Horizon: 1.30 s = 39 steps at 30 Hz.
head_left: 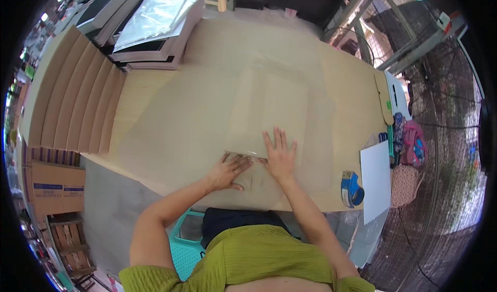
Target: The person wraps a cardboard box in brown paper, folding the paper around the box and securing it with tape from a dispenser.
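Observation:
My left hand [228, 173] lies palm down near the front of a large beige-brown sheet [207, 100] that covers much of the table. Its fingers are stretched out and point inward, holding nothing. Just to the right, my right hand [280, 157] rests flat on the same surface with its fingers spread. Between the two sets of fingers runs a short shiny strip, which looks like clear tape [251, 152]. A faint crease shows beneath it. What lies under my palms is hidden.
Brown cartons [72, 90] stand in a row at the left. Behind them, plastic wrap [160, 15] covers stacked flat boxes. At the right edge are a blue tape dispenser [351, 189], a white sheet [376, 180] and a pink bag [414, 143]. A teal stool [186, 248] is below the table.

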Tool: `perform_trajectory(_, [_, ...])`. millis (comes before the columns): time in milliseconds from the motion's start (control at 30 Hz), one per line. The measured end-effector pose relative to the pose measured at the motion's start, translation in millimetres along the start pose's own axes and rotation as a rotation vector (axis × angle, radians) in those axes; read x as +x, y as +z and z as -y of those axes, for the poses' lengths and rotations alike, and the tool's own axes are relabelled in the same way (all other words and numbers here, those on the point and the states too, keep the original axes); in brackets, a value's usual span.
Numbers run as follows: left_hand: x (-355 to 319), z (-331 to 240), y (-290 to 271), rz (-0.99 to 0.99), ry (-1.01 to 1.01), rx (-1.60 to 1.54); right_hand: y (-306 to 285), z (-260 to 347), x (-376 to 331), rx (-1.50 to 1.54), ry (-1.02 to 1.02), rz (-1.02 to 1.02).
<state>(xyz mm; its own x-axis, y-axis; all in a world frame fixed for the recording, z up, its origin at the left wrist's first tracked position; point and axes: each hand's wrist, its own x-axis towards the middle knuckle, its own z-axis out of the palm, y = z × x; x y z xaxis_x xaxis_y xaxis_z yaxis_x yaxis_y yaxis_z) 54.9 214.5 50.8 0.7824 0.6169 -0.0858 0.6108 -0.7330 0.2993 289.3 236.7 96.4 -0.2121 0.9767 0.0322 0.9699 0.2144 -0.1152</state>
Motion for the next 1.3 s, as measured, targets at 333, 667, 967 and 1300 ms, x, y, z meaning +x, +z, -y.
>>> perform_trajectory(333, [1.7, -5.3, -7.7, 0.003, -0.062, -0.086, 45.5, -68.7, -73.3, 0.523, 0.595, -0.254])
perform_trajectory(667, [6.7, -13.0, -13.0, 0.004, -0.109, -0.066, 53.4, -56.5, -49.9, 0.508, 0.758, -0.15])
perform_trajectory(967, [25.0, -14.5, 23.1, -0.318, -0.132, 0.048, 53.0, -56.9, -49.8, 0.468, 0.749, -0.12])
perform_trajectory(1300, [54.7, -1.5, -37.7, 0.033, -0.337, -0.313, 36.0, -61.2, -80.3, 0.481, 0.165, -0.319])
